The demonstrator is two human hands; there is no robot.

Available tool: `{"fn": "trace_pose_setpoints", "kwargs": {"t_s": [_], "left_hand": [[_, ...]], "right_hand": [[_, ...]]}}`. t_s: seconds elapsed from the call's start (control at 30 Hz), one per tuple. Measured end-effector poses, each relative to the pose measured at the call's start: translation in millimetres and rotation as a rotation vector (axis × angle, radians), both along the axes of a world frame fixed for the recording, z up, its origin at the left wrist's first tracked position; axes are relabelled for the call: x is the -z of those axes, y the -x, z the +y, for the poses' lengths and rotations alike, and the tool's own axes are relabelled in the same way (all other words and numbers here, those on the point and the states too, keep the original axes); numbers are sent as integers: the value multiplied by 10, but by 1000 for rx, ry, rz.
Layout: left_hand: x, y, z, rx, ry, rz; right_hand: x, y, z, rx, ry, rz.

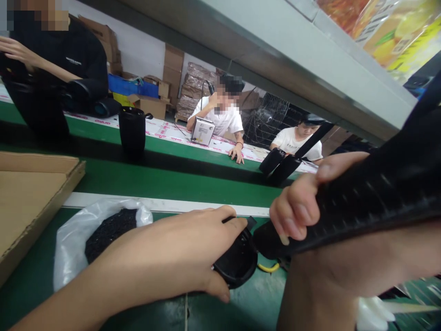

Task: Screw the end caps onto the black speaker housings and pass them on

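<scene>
Right hand (296, 214) grips a ribbed black casing (379, 197), cropped; left hand (193, 248) covers a round part (237, 264).

My left hand (193, 248) rests on a round part (237, 262); the bag (72, 243) lies at nine o'clock, my right hand (299, 211) at two.

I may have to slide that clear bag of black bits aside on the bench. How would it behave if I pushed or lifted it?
The clear plastic bag is thin and crumpled, so it would probably sag and flop rather than keep shape. Its black granular contents look loose and would likely shift. Its mouth seems open, so tipping may spill them.
</scene>
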State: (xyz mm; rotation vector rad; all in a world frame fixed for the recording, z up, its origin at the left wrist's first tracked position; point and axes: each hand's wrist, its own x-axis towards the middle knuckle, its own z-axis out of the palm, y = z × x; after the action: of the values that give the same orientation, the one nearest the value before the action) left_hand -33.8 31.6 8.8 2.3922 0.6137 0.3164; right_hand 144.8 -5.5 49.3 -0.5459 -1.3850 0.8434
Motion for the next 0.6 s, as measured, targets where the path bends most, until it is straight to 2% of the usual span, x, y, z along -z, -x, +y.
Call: {"fn": "trace_pose_setpoints", "kwargs": {"t_s": [0.07, 0.13, 0.37, 0.6], "left_hand": [[-9, -13, 0, -10, 18, -3], [-11, -23, 0, -26, 26, 1], [53, -9, 10, -38, 11, 0], [-13, -44, -52, -35, 9, -15]], "right_hand": [[-6, 25, 30, -97, -72, -121], [-16, 45, 50, -143, -67, -151], [38, 52, 83, -148, -30, -50], [90, 96, 155, -392, -72, -93]]}}
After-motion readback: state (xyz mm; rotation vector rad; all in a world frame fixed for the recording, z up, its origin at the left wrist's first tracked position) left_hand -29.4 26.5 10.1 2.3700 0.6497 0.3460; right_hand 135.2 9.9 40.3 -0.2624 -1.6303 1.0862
